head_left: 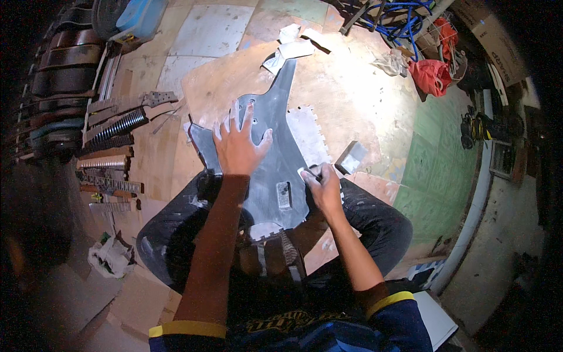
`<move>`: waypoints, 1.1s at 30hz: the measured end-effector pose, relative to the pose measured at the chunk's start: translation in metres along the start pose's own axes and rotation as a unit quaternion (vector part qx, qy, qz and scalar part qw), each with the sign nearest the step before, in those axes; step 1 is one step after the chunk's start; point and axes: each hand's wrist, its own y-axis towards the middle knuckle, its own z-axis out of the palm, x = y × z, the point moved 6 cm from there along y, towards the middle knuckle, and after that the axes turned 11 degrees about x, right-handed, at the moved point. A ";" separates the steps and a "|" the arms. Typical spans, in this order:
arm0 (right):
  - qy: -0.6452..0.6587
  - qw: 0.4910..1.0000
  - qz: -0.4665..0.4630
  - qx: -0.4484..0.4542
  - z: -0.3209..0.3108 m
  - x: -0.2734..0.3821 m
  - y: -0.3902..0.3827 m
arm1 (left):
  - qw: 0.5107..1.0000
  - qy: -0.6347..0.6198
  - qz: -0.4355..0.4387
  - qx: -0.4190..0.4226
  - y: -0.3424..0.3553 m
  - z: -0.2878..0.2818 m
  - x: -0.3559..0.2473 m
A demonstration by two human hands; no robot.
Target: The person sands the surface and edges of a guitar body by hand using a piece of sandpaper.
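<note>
A dark grey electric guitar body (272, 146), dusty and matte, lies between my legs with its long pointed horn toward the far side. A rectangular cavity and small holes are cut in it. My left hand (239, 144) lies flat on its upper left part, fingers spread, holding nothing. At the right edge of the body, my right hand (324, 186) is closed, pinching a small pale folded piece that looks like sandpaper (302, 172); the fingers partly hide it. Beneath the body a pale foam mat with jigsaw edges (308, 132) shows.
A grey block (352, 157) sits right of the body. White crumpled sheets (288, 50) lie by the far horn. Several guitar necks (120, 126) line the left; guitar bodies (61, 76) stand beyond. Blue hose (404, 20) and a red cloth (431, 76) are far right.
</note>
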 end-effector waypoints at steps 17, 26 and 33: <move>-0.047 0.998 -0.002 0.036 0.002 0.011 0.021 | 1.000 0.000 0.005 0.018 0.005 -0.001 0.002; -0.056 0.998 0.003 0.040 0.005 0.008 0.024 | 1.000 0.003 0.006 0.029 0.003 0.005 0.004; -0.006 0.999 0.005 0.051 0.000 -0.014 -0.001 | 1.000 0.021 0.013 0.001 0.003 -0.002 0.004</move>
